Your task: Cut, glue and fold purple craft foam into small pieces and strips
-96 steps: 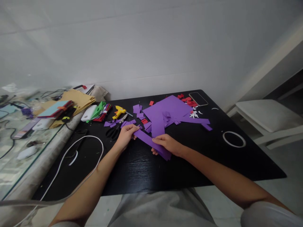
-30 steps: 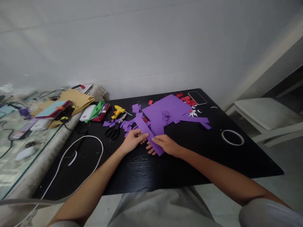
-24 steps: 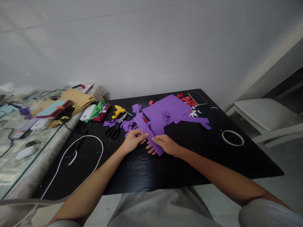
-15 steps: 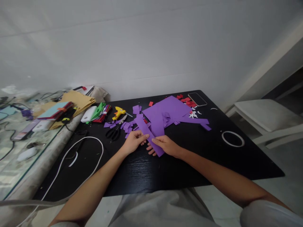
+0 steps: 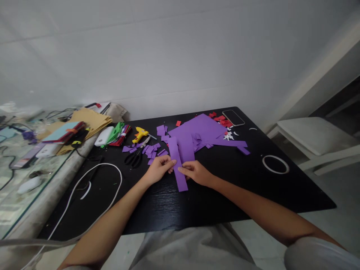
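Observation:
Between my hands is a long purple paper strip (image 5: 177,165), standing nearly straight away from me. My left hand (image 5: 159,168) pinches its left edge, thumb on top. From the other side my right hand (image 5: 197,172) grips the right edge, with its fingers partly hidden behind the strip. A wider purple paper piece (image 5: 187,146) lies just behind, and a large purple sheet (image 5: 201,127) rests farther back. Small cut purple pieces (image 5: 152,150) are scattered left of the strip, beside black-handled scissors (image 5: 137,155).
A yellow glue gun (image 5: 140,134) lies behind the scissors. Red scraps (image 5: 223,120), white scraps (image 5: 229,135) and a phone (image 5: 234,117) are at the back right. A white ring (image 5: 275,164) sits on the right; a white cable (image 5: 119,187) loops across the left.
The purple strip has turned from a slant to nearly straight, its near end swinging left. My right hand's fingers, formerly spread beneath the strip, are now mostly tucked out of sight.

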The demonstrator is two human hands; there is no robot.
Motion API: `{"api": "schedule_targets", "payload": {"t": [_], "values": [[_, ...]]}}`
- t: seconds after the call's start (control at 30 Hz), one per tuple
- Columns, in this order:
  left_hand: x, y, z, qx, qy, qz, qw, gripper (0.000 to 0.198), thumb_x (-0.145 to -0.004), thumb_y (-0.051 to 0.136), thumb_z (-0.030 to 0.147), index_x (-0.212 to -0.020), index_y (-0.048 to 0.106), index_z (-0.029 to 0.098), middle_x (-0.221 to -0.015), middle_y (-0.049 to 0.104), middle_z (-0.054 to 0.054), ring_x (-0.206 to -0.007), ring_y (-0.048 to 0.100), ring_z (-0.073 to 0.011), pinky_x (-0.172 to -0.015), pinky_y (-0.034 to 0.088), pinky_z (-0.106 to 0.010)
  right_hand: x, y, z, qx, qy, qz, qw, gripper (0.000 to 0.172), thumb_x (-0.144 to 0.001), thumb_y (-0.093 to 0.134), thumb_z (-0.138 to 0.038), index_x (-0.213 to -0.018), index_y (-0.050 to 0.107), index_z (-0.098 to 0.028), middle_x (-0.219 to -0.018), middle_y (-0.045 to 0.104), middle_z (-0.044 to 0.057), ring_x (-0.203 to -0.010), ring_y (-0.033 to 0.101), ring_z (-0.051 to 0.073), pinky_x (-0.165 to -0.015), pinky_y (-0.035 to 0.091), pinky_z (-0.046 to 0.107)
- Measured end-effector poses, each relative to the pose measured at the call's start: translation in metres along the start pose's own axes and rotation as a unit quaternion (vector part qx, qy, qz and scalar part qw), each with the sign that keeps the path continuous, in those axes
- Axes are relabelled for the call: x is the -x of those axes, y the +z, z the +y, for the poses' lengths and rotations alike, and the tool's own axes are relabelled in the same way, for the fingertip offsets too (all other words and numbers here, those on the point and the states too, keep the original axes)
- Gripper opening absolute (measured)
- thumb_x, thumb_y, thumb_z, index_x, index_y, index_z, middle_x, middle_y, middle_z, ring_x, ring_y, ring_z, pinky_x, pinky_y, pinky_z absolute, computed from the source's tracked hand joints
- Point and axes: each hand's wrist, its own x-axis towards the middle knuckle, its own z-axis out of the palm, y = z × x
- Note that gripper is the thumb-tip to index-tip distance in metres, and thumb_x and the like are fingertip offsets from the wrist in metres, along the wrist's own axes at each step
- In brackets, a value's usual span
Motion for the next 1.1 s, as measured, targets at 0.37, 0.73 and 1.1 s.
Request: {"api": "schedule_targets", "payload": {"t": [0.37, 0.73, 1.1], "values": [[0.006, 0.015, 0.006, 0.023, -0.042, -0.089, 0.995, 0.04, -0.079, 0.075, 0.051, -0.069, 0.061, 0.014, -0.058, 0.062, 0.001, -0.053, 0.056, -0.0103, -0.056, 0.047, -0.023, -0.004, -0.005, -0.003, -0.007, -0.039, 0.097, 0.995, 0.041, -0.071, 0.082, -0.053, -0.066, 0.064, -0.017, -0.059, 0.062, -0.002, -0.054, 0.056, 0.012, -0.055, 0.046, 0.026], [0.01, 0.015, 0.004, 0.028, -0.065, -0.161, 0.984, 0.028, -0.078, 0.076, 0.038, -0.071, 0.063, 0.014, -0.059, 0.065, -0.001, -0.053, 0.059, -0.011, -0.058, 0.049, -0.024, -0.011, -0.022, -0.008, -0.082, -0.063, 0.196, 0.975, 0.039, -0.07, 0.084, -0.048, -0.066, 0.06, -0.017, -0.064, 0.058, -0.001, -0.056, 0.052, 0.012, -0.055, 0.042, 0.028], [0.006, 0.006, 0.007, 0.038, -0.033, -0.12, 0.991, 0.028, -0.082, 0.072, 0.04, -0.077, 0.068, 0.013, -0.065, 0.068, -0.003, -0.057, 0.062, -0.0121, -0.062, 0.05, -0.025, -0.006, -0.014, -0.008, -0.069, -0.046, 0.161, 0.983, 0.038, -0.071, 0.083, -0.049, -0.073, 0.065, -0.016, -0.071, 0.066, 0.002, -0.062, 0.059, 0.015, -0.057, 0.049, 0.028]]}}
